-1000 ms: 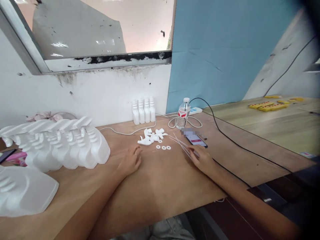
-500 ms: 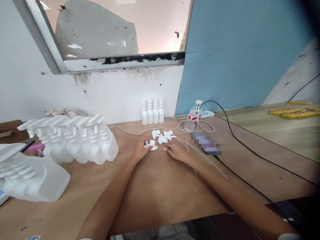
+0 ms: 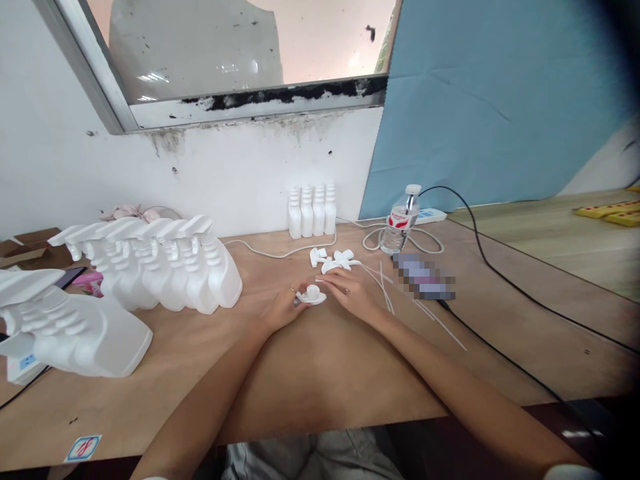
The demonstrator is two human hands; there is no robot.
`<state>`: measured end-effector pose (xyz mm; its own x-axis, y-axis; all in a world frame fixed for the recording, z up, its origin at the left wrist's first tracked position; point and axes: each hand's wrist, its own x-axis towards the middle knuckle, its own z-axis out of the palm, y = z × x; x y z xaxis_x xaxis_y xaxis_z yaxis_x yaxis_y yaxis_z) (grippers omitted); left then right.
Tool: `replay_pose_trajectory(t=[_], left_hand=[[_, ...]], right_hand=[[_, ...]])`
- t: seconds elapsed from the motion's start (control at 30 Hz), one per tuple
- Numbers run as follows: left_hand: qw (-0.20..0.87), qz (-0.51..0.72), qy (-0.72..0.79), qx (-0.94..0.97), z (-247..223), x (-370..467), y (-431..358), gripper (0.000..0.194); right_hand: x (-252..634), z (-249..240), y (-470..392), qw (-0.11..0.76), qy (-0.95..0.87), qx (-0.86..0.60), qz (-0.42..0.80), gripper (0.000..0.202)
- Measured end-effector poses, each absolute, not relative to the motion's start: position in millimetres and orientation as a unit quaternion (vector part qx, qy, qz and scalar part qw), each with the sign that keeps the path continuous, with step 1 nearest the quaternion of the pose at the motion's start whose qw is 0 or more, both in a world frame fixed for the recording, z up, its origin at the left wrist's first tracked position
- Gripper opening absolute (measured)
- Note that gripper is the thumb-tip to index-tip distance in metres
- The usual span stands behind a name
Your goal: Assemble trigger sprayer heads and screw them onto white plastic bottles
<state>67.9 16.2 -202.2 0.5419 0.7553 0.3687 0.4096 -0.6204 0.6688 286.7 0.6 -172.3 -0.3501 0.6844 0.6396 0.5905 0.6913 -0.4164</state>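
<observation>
A white trigger spray head (image 3: 313, 294) sits in my left hand (image 3: 285, 310), with the fingers closed around its left side and its round collar facing up. Just to the right, my right hand (image 3: 353, 295) reaches in with its fingers drawn together, the tips by the top of that spray head. Whatever small thing these fingertips hold is hidden. Several more white spray heads (image 3: 344, 257) lie in a loose group behind the hands. Thin white dip tubes (image 3: 387, 293) stretch over the tabletop beyond my right wrist.
Rows of white spray bottles (image 3: 220, 277) stand at the left, and several small white bottles (image 3: 313, 217) stand against the wall. A water bottle (image 3: 399, 230), a blurred phone-like object (image 3: 423, 275) and a black cable (image 3: 505, 360) occupy the right of the brown table (image 3: 300, 393).
My left hand has lifted and turned the spray head so its collar faces up. My right hand has come closer to it. The view has shifted slightly.
</observation>
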Motion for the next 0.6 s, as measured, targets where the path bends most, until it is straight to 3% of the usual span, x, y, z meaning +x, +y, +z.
replay_pose_trajectory(t=[0.23,0.6], left_hand=[[0.246,0.313,0.337,0.853,-199.0,65.4,16.2,0.036],[0.227,0.265,0.301,0.887,-182.1,63.3,10.3,0.022]], right_hand=[[286.8,-172.9,-5.6,0.345,-0.892,-0.29,0.044,0.044],[285.3,-182.9,-2.6,0.333,-0.878,-0.338,0.072,0.022]])
